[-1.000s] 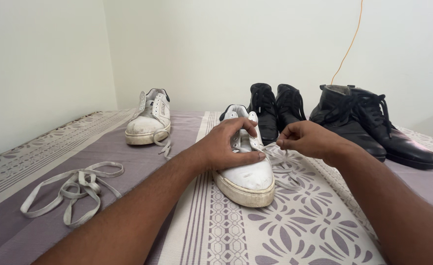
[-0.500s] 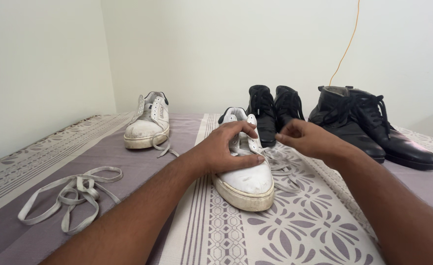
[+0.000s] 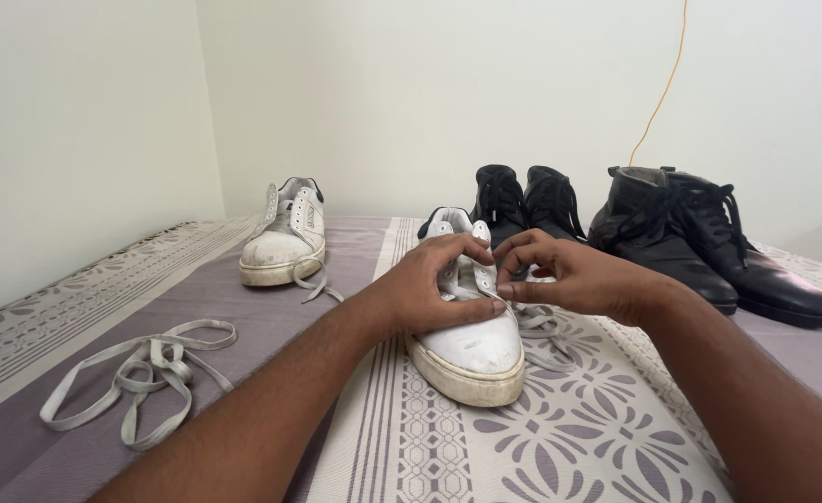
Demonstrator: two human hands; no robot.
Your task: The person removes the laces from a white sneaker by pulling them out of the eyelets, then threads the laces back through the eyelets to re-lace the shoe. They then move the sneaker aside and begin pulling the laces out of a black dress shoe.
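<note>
With your left hand (image 3: 434, 289) clamped over the white sneaker (image 3: 471, 321) and your right hand (image 3: 574, 275) pinching its lace (image 3: 537, 326) beside the eyelets, the limp tip may slip or miss the hole.
</note>
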